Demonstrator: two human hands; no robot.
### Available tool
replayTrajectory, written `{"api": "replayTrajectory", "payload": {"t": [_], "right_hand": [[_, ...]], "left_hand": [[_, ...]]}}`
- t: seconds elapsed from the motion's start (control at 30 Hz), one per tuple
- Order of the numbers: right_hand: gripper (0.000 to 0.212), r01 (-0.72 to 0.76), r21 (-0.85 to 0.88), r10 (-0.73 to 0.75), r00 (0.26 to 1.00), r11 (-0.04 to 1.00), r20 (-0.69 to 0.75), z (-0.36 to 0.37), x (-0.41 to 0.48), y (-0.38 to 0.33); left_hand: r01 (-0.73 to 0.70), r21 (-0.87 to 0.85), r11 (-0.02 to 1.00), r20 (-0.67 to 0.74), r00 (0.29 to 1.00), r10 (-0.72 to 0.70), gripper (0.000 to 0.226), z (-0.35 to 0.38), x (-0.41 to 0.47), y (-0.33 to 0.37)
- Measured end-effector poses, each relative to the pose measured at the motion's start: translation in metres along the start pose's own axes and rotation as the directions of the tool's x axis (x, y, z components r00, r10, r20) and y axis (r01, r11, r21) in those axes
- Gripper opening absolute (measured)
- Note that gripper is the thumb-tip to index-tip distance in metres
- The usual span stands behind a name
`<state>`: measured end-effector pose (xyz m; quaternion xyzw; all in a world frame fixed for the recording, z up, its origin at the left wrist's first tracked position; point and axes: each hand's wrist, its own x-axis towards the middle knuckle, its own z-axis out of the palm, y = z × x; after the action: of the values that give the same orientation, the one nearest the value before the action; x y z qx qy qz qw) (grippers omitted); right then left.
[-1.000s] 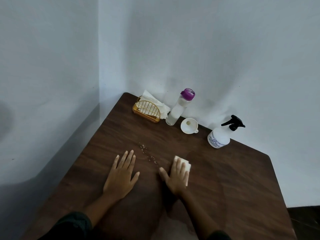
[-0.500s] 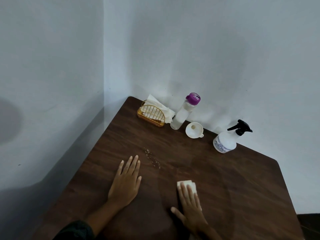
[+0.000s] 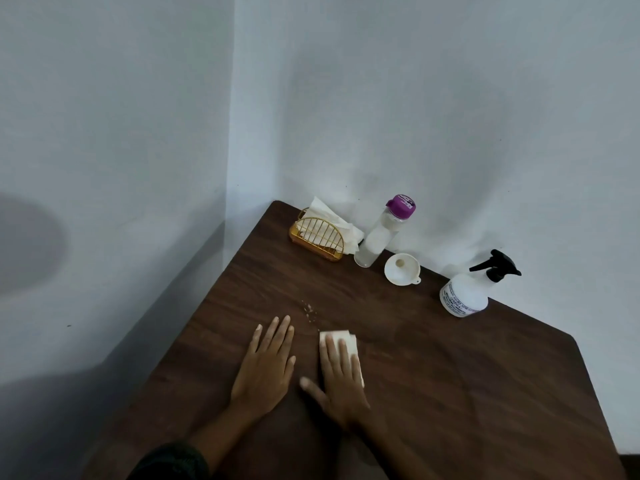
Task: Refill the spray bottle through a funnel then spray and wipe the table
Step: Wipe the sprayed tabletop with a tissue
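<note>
While the left hand (image 3: 265, 370) lies flat, fingers together, on the dark wooden table (image 3: 467, 393), the right hand (image 3: 341, 375) presses a folded white tissue (image 3: 349, 339) down, fingers extended. Crumbs (image 3: 310, 310) lie just beyond. Spray bottle (image 3: 467, 294), funnel (image 3: 401, 269) and water bottle (image 3: 381, 233) line the far wall edge; open tabletop spreads rightward.

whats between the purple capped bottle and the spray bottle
In the head view, a white funnel sits on the table between the purple-capped bottle and the spray bottle.
</note>
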<state>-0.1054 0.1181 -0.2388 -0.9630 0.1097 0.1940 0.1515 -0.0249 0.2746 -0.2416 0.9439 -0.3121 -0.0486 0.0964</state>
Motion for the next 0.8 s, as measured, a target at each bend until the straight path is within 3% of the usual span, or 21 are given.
{"api": "replayTrajectory", "payload": {"t": [0.1,0.23,0.5,0.63,0.8], "right_hand": [[0.095,0.049,-0.039,-0.046,0.997,0.998,0.069,0.015,-0.031,0.029],[0.09,-0.081,-0.119,0.088,0.995,0.99,0.054,0.007,-0.045,0.079],[0.088,-0.321,0.08,0.325,0.945,0.944,-0.046,-0.033,0.029,0.054],[0.091,-0.235,0.065,0.235,0.972,0.97,0.002,-0.038,0.057,0.007],[0.089,-0.039,0.012,0.039,0.999,0.999,0.001,-0.017,0.03,-0.015]], "left_hand": [[0.073,-0.025,0.997,0.001,0.997,-0.073,0.058,0.0,0.002,-0.001],[0.142,-0.033,0.989,0.005,0.99,-0.142,0.062,0.0,0.003,0.0],[0.143,-0.022,0.99,0.013,0.99,-0.142,0.064,0.007,0.004,-0.001],[0.146,-0.02,0.989,0.029,0.989,-0.146,0.063,0.004,0.003,0.0],[0.093,-0.011,0.996,0.027,0.995,-0.092,0.06,0.0,0.006,-0.005]]}}
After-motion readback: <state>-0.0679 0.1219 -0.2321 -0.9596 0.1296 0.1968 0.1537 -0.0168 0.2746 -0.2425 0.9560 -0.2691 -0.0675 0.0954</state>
